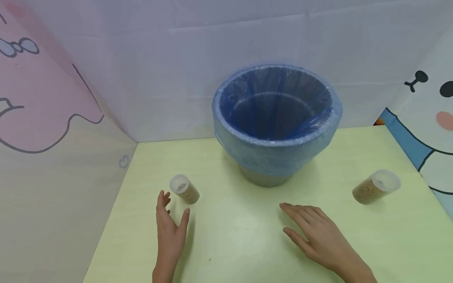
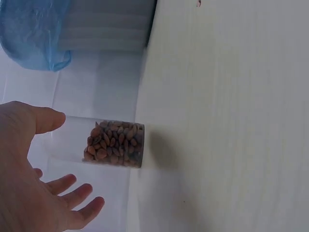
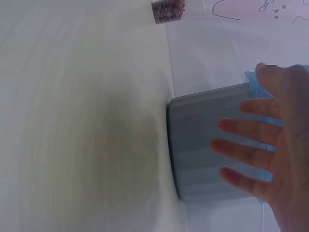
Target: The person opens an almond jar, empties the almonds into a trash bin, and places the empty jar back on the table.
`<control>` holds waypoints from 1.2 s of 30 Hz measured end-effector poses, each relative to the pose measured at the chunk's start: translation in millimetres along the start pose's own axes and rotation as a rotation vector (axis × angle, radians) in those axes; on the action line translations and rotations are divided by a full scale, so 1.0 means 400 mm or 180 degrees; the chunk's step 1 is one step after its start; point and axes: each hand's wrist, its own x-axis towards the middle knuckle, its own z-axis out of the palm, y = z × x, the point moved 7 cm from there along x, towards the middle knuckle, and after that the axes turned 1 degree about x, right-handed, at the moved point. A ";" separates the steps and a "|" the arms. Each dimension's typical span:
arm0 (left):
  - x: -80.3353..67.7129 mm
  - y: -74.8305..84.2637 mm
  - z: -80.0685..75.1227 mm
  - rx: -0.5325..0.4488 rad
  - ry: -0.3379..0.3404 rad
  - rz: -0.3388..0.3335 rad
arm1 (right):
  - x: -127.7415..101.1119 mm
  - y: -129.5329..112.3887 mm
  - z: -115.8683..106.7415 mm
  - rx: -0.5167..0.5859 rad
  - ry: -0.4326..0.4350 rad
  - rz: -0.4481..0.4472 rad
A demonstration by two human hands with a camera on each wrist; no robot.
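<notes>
My left hand (image 1: 170, 234) is at the near left, thumb and fingers spread apart, just short of a clear jar (image 1: 185, 189). In the left wrist view that jar stands upright, about half full of brown seeds (image 2: 116, 144), with the thumb and fingers on either side of its upper part in this view. My right hand (image 1: 316, 232) hovers palm down over the table, its fingers fairly straight and nothing in them. Ahead of it stands a grey trash bin (image 3: 207, 145) lined with a blue plastic bag (image 1: 276, 157). A second clear jar (image 1: 376, 186) with brown contents stands to the right.
The pale yellow-green table (image 1: 233, 239) meets a white cloth backdrop (image 1: 159, 78) behind the bin. Cartoon-printed panels, a pink figure (image 1: 42, 90) at left and a white one (image 1: 435, 137) at right, flank the table. A small dark speck (image 1: 209, 259) lies near the front.
</notes>
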 end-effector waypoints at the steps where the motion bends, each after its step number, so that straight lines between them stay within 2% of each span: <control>1: 0.006 -0.006 0.004 -0.0098 -0.0028 -0.0057 | 0.001 0.000 0.001 0.0006 -0.0019 0.0004; 5: 0.027 -0.027 0.018 -0.0406 -0.0160 -0.0287 | 0.007 -0.002 0.004 0.0043 -0.0044 -0.0005; 12: 0.059 -0.047 0.045 -0.0648 -0.0391 -0.0518 | 0.015 -0.002 -0.003 0.0123 -0.0049 -0.0037; 27: 0.097 -0.062 0.053 -0.0901 -0.0531 -0.0429 | 0.024 -0.018 0.013 0.0182 0.0050 -0.0062; 33: 0.114 -0.067 0.072 -0.0793 -0.0653 -0.0530 | 0.022 -0.011 0.025 0.0260 -0.0021 0.0009; 36: 0.121 -0.067 0.085 -0.0863 -0.0700 -0.0587 | 0.023 -0.012 0.029 0.0330 -0.0011 -0.0002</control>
